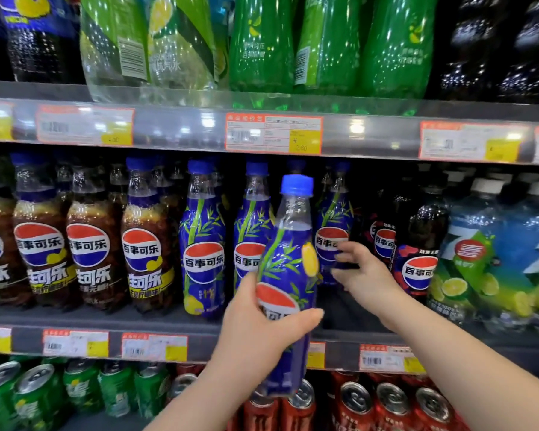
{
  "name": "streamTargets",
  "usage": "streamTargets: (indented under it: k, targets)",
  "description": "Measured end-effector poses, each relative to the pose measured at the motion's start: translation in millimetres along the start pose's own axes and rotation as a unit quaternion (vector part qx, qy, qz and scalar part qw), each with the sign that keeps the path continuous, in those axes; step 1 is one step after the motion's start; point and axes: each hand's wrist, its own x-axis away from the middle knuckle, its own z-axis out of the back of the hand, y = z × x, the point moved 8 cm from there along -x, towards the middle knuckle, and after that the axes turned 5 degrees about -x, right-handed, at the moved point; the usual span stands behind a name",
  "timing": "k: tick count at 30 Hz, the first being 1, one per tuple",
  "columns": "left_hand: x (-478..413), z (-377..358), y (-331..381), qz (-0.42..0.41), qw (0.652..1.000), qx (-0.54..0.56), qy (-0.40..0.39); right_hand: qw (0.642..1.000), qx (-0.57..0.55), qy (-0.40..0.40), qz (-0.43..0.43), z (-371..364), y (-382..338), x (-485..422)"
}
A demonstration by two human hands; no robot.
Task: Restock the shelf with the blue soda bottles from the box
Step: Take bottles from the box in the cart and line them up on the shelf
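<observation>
four blue soda bottles (288,275) (one held), four brown cola bottles (91,259), two hands (255,331).

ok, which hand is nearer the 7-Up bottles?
Right. The right hand is left of the 7-Up bottles, by a shelved blue bottle; the left hand is farther left, gripping the held blue bottle.

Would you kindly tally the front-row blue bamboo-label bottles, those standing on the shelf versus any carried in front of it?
Standing blue bottles: 3
Carried blue bottle, in the left hand: 1
Total: 4
</observation>
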Motion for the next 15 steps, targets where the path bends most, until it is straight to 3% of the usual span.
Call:
streamTargets:
  k: [10, 15]
  targets:
    - [-60.0, -57.7, 21.0, -0.039, 0.997, -0.038, 0.062, 0.998, 0.020, 0.056, -0.026, 21.0, 53.7, 24.7]
    - [-71.8, -58.0, 7.2, -0.018, 0.992, -0.091, 0.082, 0.999, 0.025, 0.028, -0.030, 18.7, 51.6, 28.1]
